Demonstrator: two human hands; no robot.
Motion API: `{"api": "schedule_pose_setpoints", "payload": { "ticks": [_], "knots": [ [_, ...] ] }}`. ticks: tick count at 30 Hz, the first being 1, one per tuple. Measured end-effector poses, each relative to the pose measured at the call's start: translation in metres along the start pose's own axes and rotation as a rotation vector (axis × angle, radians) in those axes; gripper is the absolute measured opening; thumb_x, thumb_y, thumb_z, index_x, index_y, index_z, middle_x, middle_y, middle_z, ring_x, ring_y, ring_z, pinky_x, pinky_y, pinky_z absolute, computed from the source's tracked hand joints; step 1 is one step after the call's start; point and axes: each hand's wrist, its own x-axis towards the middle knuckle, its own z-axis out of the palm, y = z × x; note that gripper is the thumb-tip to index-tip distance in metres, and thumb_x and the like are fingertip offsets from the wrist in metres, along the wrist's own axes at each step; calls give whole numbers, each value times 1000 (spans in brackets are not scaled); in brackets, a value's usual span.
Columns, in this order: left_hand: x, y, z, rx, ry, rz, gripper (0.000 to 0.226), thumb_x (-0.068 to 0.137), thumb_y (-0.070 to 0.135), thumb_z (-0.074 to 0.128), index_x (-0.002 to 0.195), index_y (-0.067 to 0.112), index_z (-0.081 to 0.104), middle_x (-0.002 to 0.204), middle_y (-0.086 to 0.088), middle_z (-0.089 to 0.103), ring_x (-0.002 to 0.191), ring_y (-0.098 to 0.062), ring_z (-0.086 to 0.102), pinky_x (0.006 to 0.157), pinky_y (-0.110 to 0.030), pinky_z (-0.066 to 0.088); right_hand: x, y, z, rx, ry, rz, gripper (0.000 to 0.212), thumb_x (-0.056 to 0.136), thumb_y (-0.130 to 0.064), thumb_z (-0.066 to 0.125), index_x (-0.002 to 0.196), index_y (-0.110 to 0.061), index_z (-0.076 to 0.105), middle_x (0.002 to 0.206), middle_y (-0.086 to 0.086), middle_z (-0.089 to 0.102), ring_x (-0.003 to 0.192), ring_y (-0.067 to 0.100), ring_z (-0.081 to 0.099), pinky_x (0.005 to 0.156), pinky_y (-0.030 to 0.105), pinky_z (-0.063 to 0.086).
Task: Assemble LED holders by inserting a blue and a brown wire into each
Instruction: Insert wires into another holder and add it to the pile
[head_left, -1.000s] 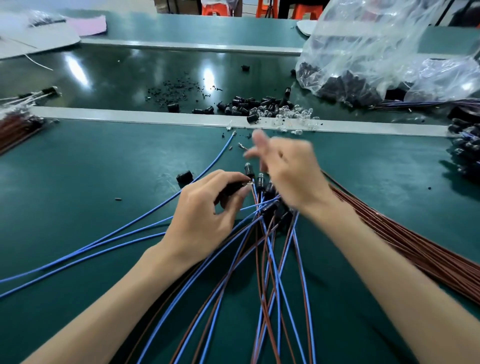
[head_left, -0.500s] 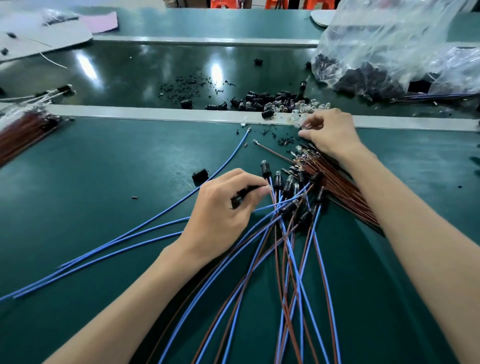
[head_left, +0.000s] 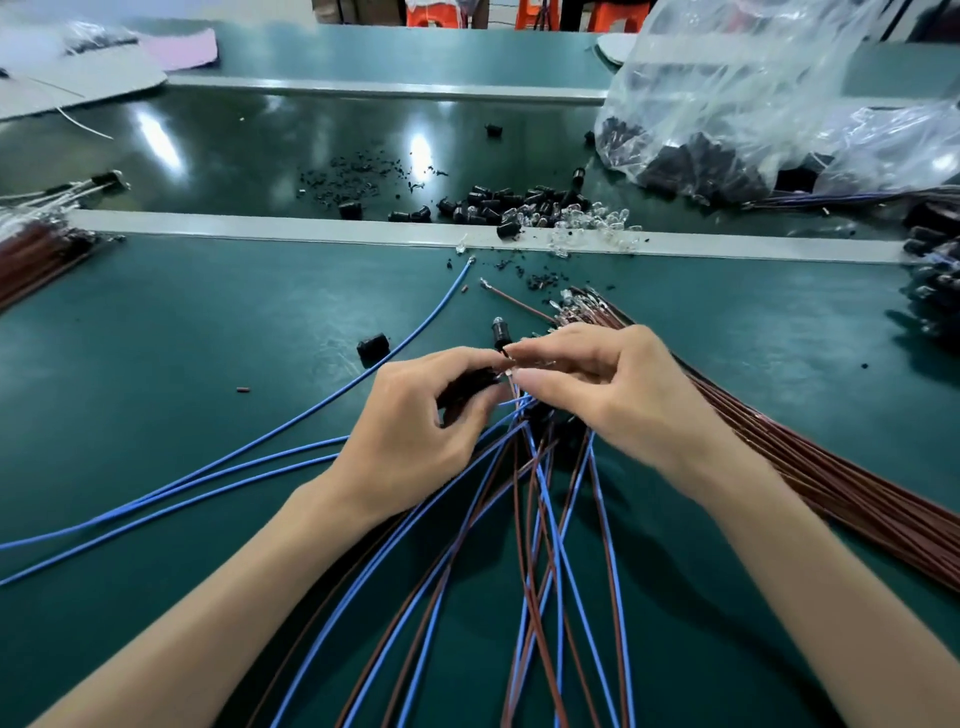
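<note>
Left hand (head_left: 415, 415) grips a holder (head_left: 467, 387); right hand (head_left: 613, 384) pinches a small part (head_left: 510, 372), unclear which; align it squarely, then push gently.

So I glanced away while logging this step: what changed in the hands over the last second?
The right hand came back from the loose LED pile by the rail to the left hand, now pinching a clear LED at the black holder. The left hand kept gripping that holder; the wires lay unchanged.

2 bare forearms (head_left: 218, 587); L grip (head_left: 415, 421), R grip (head_left: 618, 395) bare, nails prob. short.
</note>
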Motion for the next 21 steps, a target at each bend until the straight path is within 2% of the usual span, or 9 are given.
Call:
{"api": "schedule_pose_setpoints", "payload": {
  "ticks": [3, 4, 8, 11, 13, 17, 21],
  "knots": [
    [-2, -1, 2, 16, -21, 17, 32, 82, 13, 65, 113, 8, 59, 85, 13, 71, 74, -10, 68, 74, -29, 54, -6, 2, 8, 27, 135, -58, 27, 75, -18, 78, 101, -11, 75, 83, -8, 69, 73, -3, 62, 70, 8, 42],
    [-2, -2, 2, 27, -18, 19, 31, 82, 15, 64, 112, 13, 56, 82, 16, 71, 71, -10, 67, 72, -28, 53, -7, 2, 12, 25, 169, -78, 25, 74, -17, 79, 98, -11, 76, 83, -7, 70, 74, -2, 64, 71, 8, 43],
    [-1, -3, 3, 32, -9, 3, 40, 81, 17, 64, 110, 31, 41, 97, 25, 67, 66, -18, 66, 68, -35, 51, -8, 6, 24, -38, 267, -128, 9, 75, -12, 79, 83, -10, 77, 79, -3, 72, 73, 2, 64, 72, 12, 46],
    [-1, -5, 3, -5, -27, 11, 45, 81, 12, 65, 108, 38, 39, 90, 24, 69, 70, -8, 67, 70, -27, 54, -7, 7, 26, -90, 294, -145, 4, 76, -9, 78, 80, -10, 76, 76, -4, 70, 72, 4, 62, 70, 10, 44],
    [-1, -6, 3, -26, -37, 17, 46, 81, 10, 66, 109, 35, 40, 84, 20, 71, 73, -2, 67, 73, -20, 53, -8, 8, 27, -136, 318, -168, 4, 77, -6, 77, 80, -8, 76, 76, -2, 69, 74, 6, 61, 69, 8, 43],
    [-2, -7, 4, -12, -33, 22, 39, 82, 12, 68, 108, 27, 43, 82, 20, 68, 73, -2, 67, 73, -22, 53, -9, 8, 30, -248, 357, -204, 3, 79, -4, 74, 81, -5, 75, 78, 2, 70, 75, 8, 58, 68, 4, 40],
    [-2, -6, 3, 38, -26, 44, 31, 82, 4, 65, 108, 16, 52, 78, 19, 66, 71, -1, 64, 72, -17, 50, -8, 6, 29, -278, 421, -221, 3, 79, -3, 74, 81, -5, 74, 77, 1, 68, 75, 7, 57, 70, 3, 38]
  ]
}}
